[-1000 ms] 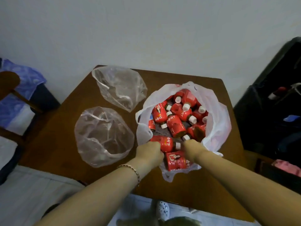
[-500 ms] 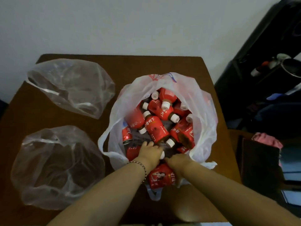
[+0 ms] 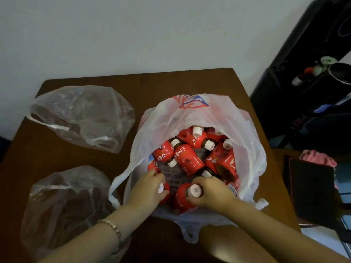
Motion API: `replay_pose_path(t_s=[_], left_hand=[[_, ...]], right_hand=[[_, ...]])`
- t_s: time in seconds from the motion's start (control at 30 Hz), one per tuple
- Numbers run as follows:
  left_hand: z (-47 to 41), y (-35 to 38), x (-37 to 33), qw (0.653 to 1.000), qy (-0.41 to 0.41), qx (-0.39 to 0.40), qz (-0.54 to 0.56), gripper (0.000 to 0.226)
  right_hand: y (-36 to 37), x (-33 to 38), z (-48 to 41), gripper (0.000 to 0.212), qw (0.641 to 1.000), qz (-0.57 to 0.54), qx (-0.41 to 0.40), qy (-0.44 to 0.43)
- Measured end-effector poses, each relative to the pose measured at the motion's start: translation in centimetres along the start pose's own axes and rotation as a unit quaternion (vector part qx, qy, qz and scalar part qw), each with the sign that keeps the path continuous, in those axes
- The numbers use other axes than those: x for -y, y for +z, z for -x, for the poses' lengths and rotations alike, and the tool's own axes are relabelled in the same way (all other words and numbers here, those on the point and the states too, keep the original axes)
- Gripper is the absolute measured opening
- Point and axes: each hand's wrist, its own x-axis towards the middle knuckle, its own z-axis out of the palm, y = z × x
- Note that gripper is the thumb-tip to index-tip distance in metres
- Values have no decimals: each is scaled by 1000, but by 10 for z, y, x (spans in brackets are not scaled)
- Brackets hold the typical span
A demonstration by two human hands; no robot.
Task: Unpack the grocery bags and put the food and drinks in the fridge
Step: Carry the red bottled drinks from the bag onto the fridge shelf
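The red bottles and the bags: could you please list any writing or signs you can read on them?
"山楂树下": in white characters on the red bottle lying at the middle of the white bag.
Small white print low on that same label: too small to read.
Red and blue logo on the white bag's far rim: crumpled, unreadable.
Two clear bags: no print visible.

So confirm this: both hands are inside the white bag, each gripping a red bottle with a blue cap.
Wrong on the caps: the head view shows them white. The left hand and right hand are inside the white bag, each gripping a red bottle.
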Motion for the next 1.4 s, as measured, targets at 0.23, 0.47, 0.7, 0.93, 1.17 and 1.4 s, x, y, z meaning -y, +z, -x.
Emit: replay_pose_path(t_s=[0.23, 0.47, 0.7, 0.93, 1.17, 1.4], left_hand=[[18, 15, -9, 995, 43, -43, -83, 35], [9, 19, 1, 972, 175, -108, -115, 45], [-2, 24, 9, 952, 257, -113, -124, 42], [-13, 32, 11, 938, 285, -152, -124, 46], [-19, 32, 10, 945, 267, -161, -100, 37], [-22, 34, 12, 946, 260, -164, -106, 41]], right_hand=[[22, 41, -12, 35, 997, -44, -53, 41], [9, 33, -4, 13, 980, -196, -4, 37], [5, 35, 7, 30, 973, -220, -30, 55], [5, 31, 6, 23, 974, -208, -69, 58], [-25, 27, -25, 28, 975, -188, -78, 88], [-41, 32, -120, 59, 829, -390, -259, 305]])
